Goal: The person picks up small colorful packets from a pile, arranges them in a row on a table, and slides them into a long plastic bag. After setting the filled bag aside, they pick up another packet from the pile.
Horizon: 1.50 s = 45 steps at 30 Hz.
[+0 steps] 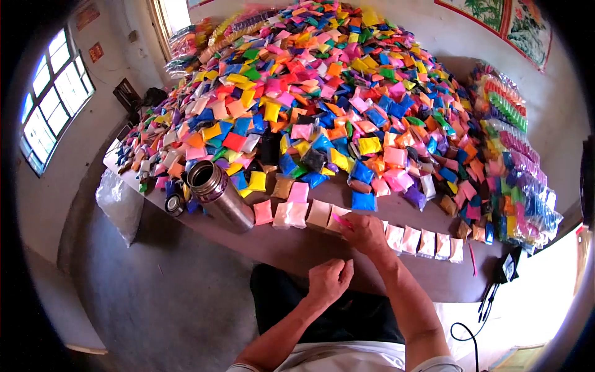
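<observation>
My right hand [364, 232] is closed over a row of small pale packets along the near side of the table. A small bright pink piece [340, 219] shows at its fingertips, too small to name. To its left are beige packets [319, 213] and pale pink packets [290, 214]; to its right, several whitish-pink packets [427, 243] stand in a line. Part of the row is hidden under this hand. My left hand [330, 282] is curled shut near the table's front edge, above my lap, and nothing shows in it.
A huge heap of colourful packets [297, 93] covers the table's back. At the left stand an uncapped steel flask [220, 197], its lid [175, 204] and a clear plastic bag [119, 208]. On the right are bundled packet strips [517, 155], a pink stick [473, 259] and a black cable [474, 338].
</observation>
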Each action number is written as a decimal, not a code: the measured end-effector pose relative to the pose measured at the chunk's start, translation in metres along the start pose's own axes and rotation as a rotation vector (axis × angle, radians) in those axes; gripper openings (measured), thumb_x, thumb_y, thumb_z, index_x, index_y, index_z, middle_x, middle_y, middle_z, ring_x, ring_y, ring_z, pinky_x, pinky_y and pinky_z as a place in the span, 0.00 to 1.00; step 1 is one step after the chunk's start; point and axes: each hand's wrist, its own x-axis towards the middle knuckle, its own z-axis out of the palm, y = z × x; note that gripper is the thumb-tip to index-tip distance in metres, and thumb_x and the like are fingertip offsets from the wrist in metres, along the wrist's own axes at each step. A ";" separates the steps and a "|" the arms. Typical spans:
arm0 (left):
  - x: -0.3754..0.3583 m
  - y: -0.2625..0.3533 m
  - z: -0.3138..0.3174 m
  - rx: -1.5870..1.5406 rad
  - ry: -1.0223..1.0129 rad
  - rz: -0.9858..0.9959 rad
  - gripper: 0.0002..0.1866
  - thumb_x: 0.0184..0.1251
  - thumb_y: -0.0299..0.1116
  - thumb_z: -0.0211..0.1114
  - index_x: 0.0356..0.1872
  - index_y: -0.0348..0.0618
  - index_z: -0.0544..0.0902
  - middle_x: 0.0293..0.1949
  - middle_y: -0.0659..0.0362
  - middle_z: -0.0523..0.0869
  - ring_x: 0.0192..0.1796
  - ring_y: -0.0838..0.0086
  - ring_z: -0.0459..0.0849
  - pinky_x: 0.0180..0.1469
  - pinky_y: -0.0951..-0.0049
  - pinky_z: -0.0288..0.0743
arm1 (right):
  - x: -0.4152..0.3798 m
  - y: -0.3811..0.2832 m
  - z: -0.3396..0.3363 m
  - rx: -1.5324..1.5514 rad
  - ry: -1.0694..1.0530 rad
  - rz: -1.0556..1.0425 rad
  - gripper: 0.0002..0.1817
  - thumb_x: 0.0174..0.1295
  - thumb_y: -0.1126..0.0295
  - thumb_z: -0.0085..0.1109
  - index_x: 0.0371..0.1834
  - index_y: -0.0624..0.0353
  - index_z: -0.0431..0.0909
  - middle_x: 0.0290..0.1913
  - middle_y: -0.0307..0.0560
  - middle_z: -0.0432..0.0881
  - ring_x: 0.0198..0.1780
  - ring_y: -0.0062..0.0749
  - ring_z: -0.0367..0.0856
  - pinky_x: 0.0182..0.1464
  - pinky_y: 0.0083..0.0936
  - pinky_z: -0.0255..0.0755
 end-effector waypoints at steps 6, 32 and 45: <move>0.001 0.000 -0.001 -0.015 0.005 0.006 0.18 0.63 0.35 0.65 0.16 0.42 0.72 0.17 0.49 0.76 0.20 0.51 0.77 0.23 0.56 0.69 | 0.008 -0.001 -0.001 0.002 -0.024 0.063 0.12 0.56 0.58 0.67 0.38 0.52 0.86 0.32 0.51 0.86 0.35 0.49 0.85 0.38 0.40 0.78; -0.005 0.001 -0.003 0.099 -0.309 -0.109 0.08 0.61 0.38 0.65 0.28 0.45 0.84 0.28 0.53 0.86 0.31 0.55 0.85 0.31 0.57 0.78 | 0.062 -0.059 0.060 0.180 -0.107 -0.049 0.25 0.54 0.47 0.67 0.44 0.56 0.82 0.35 0.57 0.85 0.38 0.54 0.85 0.41 0.44 0.78; -0.009 -0.006 0.001 0.040 -0.280 -0.078 0.06 0.59 0.34 0.67 0.34 0.45 0.83 0.29 0.52 0.85 0.30 0.55 0.85 0.30 0.59 0.78 | 0.075 -0.080 0.067 0.084 -0.204 -0.158 0.24 0.54 0.53 0.68 0.49 0.55 0.79 0.37 0.56 0.86 0.38 0.55 0.85 0.40 0.46 0.77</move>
